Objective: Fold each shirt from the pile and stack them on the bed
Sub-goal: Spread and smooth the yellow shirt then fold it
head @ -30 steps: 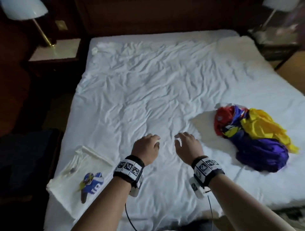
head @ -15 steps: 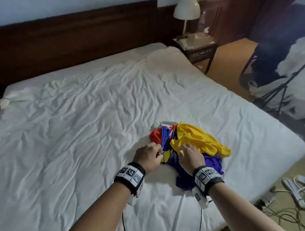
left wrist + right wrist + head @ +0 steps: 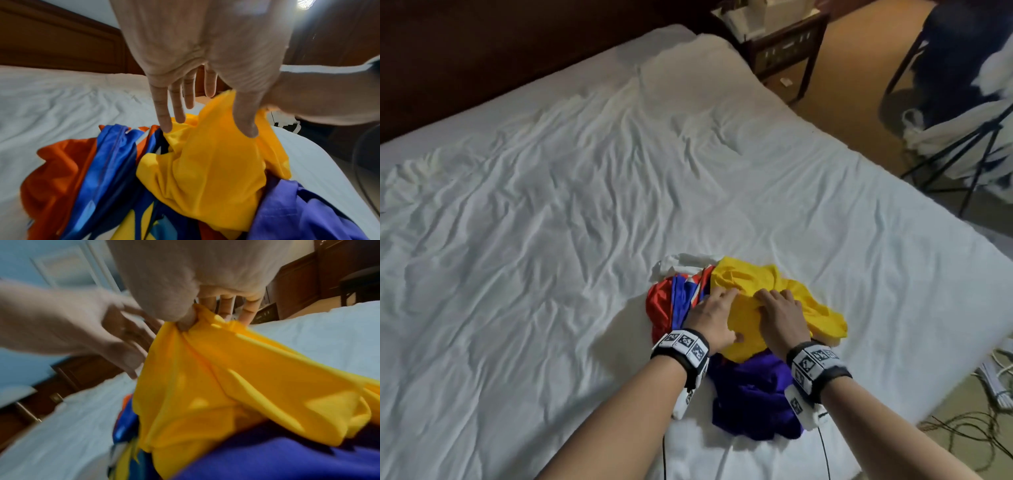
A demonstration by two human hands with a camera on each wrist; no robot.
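A pile of shirts lies crumpled on the bed, close to its near edge and toward the right-hand side. The yellow shirt sits on top of the heap. Under it, nearest the person, is a purple shirt, and on the left side of the pile a red and blue shirt spreads onto the white sheet. A bit of white cloth shows at the far side of the heap.

Both hands are down on the yellow shirt, side by side. The right hand has its thumb and fingers closed on a fold of the yellow fabric; the right wrist view shows the cloth bunched and pulled up from that pinch. The left hand is spread wide, its fingers straight and pointing down, the tips touching the yellow cloth where it meets the blue; it grips nothing. Each wrist wears a black band with white printed markers, and thin cables run down from them over the near edge of the bed.

The sheet is wrinkled all over. A dark wooden headboard runs along the far edge of the bed, and a nightstand stands off the far right corner. On the floor to the right there are tripod legs and loose cables.
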